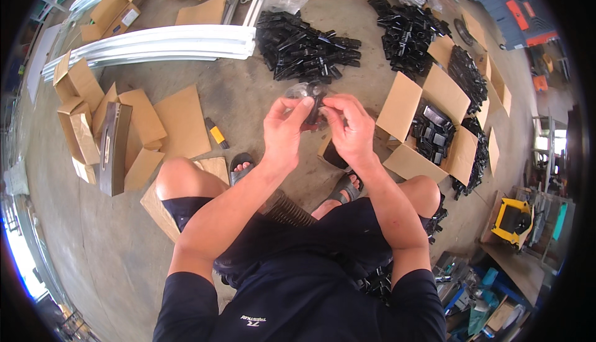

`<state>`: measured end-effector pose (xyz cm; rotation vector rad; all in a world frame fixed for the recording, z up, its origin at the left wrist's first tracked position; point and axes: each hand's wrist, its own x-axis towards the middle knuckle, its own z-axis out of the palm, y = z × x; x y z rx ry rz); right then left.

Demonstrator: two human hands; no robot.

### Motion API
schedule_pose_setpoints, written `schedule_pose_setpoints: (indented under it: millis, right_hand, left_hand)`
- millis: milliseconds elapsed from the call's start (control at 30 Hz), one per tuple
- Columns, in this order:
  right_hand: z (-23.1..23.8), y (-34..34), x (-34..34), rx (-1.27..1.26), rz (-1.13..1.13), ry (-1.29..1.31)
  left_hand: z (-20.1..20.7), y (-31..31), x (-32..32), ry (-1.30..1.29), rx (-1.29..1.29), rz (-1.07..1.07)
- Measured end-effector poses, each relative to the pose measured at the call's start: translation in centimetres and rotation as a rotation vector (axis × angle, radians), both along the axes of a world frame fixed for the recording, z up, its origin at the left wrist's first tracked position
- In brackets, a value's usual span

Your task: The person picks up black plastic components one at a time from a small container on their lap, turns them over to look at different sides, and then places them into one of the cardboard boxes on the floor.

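In front of me, above the floor, both hands meet around a small black part (315,103). My left hand (287,125) pinches it from the left, thumb on top. From the right, the bent fingers of my right hand (351,125) close on its other side. Something clear, like thin plastic film (299,90), shows by the left fingertips, and a bit of red is visible below the part. Just beyond the hands lies a heap of black parts (304,47). An open cardboard box (459,149) to the right holds more black pieces.
Another black heap (406,35) lies far right. Open cartons (139,115) and a long dark object (114,149) stand at left, near a yellow-and-black tool (216,133). White metal profiles (167,43) lie far left. A coiled spring (288,210) is between my legs.
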<state>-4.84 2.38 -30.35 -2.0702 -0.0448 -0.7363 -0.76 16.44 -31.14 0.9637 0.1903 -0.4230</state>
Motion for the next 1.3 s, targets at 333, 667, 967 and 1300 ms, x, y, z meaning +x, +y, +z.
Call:
schedule_pose_setpoints:
  millis: [333, 667, 967, 1300]
  right_hand:
    - [-0.3, -1.1, 0.4, -0.397, -0.058, 0.059]
    - [-0.6, -0.8, -0.3, -0.427, -0.021, 0.196]
    - [1.9, -1.5, -1.1, -0.318, 0.062, 0.298]
    - [1.5, -1.0, -0.7, -0.279, 0.049, 0.361]
  left_hand:
    - [-1.0, 0.4, -0.8, -0.009, -0.028, -0.020]
    - [-1.3, 0.4, -0.8, 0.000, 0.015, -0.059]
    - [-1.6, 0.3, -0.5, -0.038, 0.012, -0.032]
    - [-2.0, 0.7, -0.2, -0.040, 0.098, -0.009]
